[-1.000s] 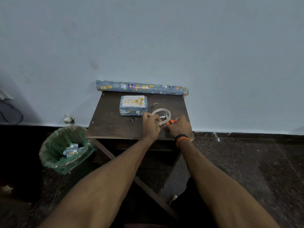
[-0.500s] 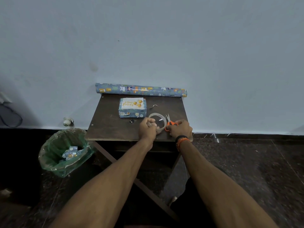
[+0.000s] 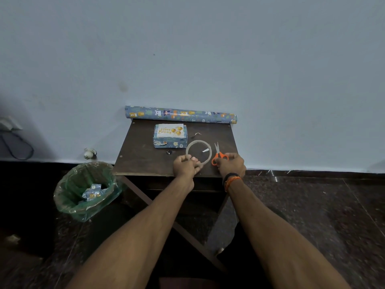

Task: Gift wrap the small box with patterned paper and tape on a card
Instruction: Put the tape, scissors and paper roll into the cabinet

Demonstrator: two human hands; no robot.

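From the head camera, a small dark brown wooden table [image 3: 145,159] stands against a pale blue wall. On it sits the small box wrapped in blue animal-patterned paper [image 3: 169,141], with a white "Happy Birthday" card with gold balloons [image 3: 170,130] lying flat on its top. Behind the box, along the wall edge, lies a long roll of the same blue patterned wrapping paper [image 3: 180,114].

Near the front edge, the left hand [image 3: 186,167] curls its fingers around the near rim of a thin, nearly used-up ring of clear tape [image 3: 199,150], which lies just right of the box. The right hand [image 3: 230,165] rests beside the ring, its fingers closed at the orange handles of a small pair of scissors [image 3: 219,155] whose blades point away toward the wall. The two hands are apart, with the tape ring between them. A black and orange band [image 3: 231,178] circles the right wrist.

On the floor to the left stands a bin lined with a green plastic bag [image 3: 86,189], holding scraps of patterned paper.
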